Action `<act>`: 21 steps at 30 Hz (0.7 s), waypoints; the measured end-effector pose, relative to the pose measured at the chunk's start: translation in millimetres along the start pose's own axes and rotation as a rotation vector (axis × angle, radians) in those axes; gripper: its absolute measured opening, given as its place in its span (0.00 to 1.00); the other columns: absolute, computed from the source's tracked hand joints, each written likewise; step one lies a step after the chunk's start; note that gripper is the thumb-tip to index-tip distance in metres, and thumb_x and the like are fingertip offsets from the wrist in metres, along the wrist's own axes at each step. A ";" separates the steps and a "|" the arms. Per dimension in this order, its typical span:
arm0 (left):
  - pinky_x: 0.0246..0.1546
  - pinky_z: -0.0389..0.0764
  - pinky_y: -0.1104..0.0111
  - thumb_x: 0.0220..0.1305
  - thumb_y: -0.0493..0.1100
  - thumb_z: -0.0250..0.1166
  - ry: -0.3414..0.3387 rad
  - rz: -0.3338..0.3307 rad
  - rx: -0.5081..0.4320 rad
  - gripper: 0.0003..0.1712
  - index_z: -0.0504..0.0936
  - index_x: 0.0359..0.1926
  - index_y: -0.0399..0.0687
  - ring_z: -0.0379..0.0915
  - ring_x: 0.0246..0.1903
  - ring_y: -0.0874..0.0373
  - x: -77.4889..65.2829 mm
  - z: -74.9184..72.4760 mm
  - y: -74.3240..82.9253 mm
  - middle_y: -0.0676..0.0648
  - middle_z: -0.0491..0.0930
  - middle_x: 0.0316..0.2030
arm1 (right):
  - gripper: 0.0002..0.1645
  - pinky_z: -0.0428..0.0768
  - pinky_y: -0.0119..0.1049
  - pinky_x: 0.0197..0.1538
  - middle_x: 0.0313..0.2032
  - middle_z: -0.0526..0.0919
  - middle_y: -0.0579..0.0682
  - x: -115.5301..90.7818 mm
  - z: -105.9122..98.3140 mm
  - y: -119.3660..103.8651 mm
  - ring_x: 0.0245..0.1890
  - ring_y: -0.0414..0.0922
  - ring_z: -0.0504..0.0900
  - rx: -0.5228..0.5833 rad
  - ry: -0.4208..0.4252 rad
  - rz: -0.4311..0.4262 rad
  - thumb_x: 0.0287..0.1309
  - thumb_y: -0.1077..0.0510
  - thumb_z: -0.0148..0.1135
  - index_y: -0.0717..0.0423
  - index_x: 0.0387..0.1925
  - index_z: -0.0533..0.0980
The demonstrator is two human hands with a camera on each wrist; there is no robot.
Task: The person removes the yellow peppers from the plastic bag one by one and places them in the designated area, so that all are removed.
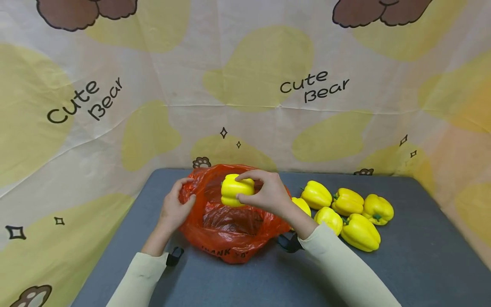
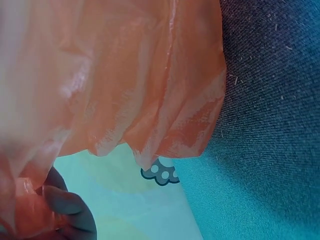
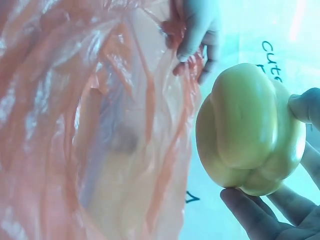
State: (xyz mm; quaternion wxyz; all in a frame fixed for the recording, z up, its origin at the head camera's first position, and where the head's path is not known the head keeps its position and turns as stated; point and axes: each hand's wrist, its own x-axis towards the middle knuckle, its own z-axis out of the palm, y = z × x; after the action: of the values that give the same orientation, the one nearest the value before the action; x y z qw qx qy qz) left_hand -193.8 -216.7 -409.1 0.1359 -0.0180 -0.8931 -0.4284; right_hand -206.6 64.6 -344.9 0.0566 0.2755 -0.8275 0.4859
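Note:
A red plastic bag [image 1: 230,247] stands with its mouth spread wide in the head view, printed letters on its near side. My left hand [image 1: 174,209] grips the bag's left rim between thumb and fingers. The left wrist view shows the bag's side [image 2: 150,75] and fingers [image 2: 70,210] curled on the film. Over the bag's mouth, my right hand [image 1: 264,192] holds a yellow bell pepper [image 1: 235,190] between thumb and fingertips. In the right wrist view the pepper [image 3: 245,125] is beside the bag film [image 3: 125,125], with the left hand [image 3: 197,40] at the rim.
Several yellow bell peppers [image 1: 360,232] lie in a group on the grey table [image 1: 422,256], right of the bag. One pepper [image 1: 301,206] is partly hidden behind the right wrist. A printed curtain [image 1: 249,85] hangs behind the table.

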 end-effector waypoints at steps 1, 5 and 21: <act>0.36 0.81 0.56 0.63 0.39 0.61 -0.002 -0.002 -0.002 0.27 0.68 0.62 0.55 0.78 0.44 0.42 -0.1 0.1 0.0 0.38 0.76 0.56 | 0.21 0.83 0.33 0.38 0.46 0.84 0.45 -2.6 -2.4 -0.4 0.35 0.41 0.84 0.006 0.004 -0.001 0.45 0.52 0.75 0.44 0.45 0.82; 0.34 0.81 0.58 0.63 0.39 0.60 0.002 0.005 -0.003 0.26 0.68 0.62 0.55 0.79 0.41 0.43 -0.2 0.2 -0.5 0.37 0.77 0.54 | 0.21 0.83 0.37 0.41 0.46 0.84 0.44 -11.3 -11.4 -3.1 0.38 0.41 0.83 0.002 0.025 -0.020 0.45 0.52 0.76 0.43 0.44 0.82; 0.37 0.81 0.55 0.63 0.38 0.60 0.020 0.018 -0.014 0.26 0.68 0.62 0.54 0.78 0.43 0.42 -0.2 -0.3 -2.1 0.37 0.77 0.54 | 0.23 0.83 0.38 0.45 0.49 0.84 0.45 -53.9 -45.8 -14.4 0.48 0.43 0.81 -0.044 0.084 -0.120 0.43 0.56 0.77 0.44 0.45 0.82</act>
State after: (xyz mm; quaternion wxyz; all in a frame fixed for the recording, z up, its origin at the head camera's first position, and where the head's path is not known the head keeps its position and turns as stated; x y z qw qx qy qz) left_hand -193.8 -218.2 -410.5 0.1485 -0.0227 -0.8885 -0.4335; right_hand -161.9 119.0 -329.4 0.1264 0.3027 -0.8168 0.4747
